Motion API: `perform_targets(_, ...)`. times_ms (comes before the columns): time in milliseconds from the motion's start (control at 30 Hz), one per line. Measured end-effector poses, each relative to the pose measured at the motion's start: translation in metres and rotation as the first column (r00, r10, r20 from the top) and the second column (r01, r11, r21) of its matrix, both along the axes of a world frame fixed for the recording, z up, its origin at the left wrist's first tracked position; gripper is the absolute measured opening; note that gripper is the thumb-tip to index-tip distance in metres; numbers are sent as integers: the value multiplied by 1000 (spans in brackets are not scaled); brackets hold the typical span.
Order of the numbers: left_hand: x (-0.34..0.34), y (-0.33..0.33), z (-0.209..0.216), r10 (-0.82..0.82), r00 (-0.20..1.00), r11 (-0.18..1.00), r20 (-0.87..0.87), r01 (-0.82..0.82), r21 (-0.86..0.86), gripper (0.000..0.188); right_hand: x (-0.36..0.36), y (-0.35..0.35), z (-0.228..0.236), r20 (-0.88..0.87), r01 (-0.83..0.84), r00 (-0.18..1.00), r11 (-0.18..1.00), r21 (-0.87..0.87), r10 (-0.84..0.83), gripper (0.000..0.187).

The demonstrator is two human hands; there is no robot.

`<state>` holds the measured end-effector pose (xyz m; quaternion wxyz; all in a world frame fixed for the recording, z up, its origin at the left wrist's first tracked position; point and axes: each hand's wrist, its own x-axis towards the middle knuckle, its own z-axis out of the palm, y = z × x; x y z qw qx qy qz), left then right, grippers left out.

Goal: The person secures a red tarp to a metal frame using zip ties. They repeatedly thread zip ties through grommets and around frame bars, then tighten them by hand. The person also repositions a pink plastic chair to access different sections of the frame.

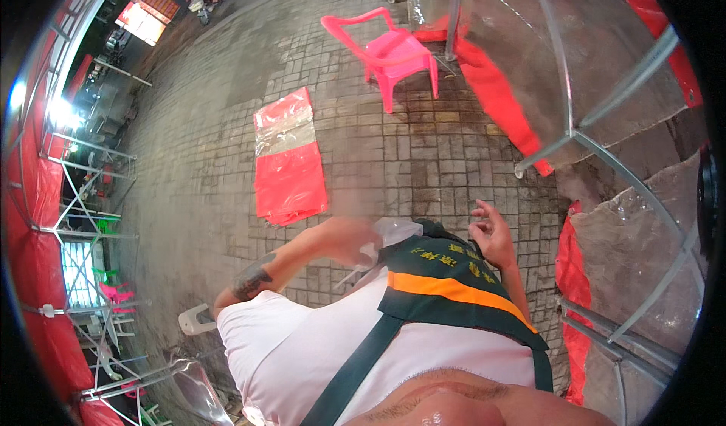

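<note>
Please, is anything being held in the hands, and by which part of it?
The right hand appears empty. The left hand is blurred beside a translucent plastic piece at the apron; whether it holds this, and where, cannot be told.

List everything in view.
Chair: one, pink, upper centre
Folded sheet: one, red and beige, mid-left
Paving: one area, grey, central
Metal frames: several, silver, both sides
Sheeting: several, red and clear, both sides
Lit sign: one, orange and white, top left
Scooter: one, reddish, top left
Seats: several, green and pink, lower left
Translucent plastic: one, whitish, by apron
Apron: one, green and orange, lower centre
Shirt: one, white, under apron
Left fingers: blurred, count unclear, by translucent plastic
Right fingers: several, right of apron
</note>
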<state>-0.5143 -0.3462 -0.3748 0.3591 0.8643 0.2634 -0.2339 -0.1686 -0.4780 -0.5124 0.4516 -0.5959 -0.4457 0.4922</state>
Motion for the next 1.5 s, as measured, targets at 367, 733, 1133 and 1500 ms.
perform_targets(367,119,15,2,-168,985,979,-23,170,116,48,90,-25,9,46,46,998,999,27,-47,58)
perform_targets(733,239,140,28,-441,896,858,47,406,316,27,159,-6,-6,82,339,936,940,37,-341,51)
perform_targets(1133,262,222,193,-254,769,938,587,49,342,21,213,29,10,37,284,956,948,140,-292,43)
perform_targets(1500,520,23,27,-471,438,870,766,373,322,21,290,-119,95,-508,791,610,430,436,-608,53)
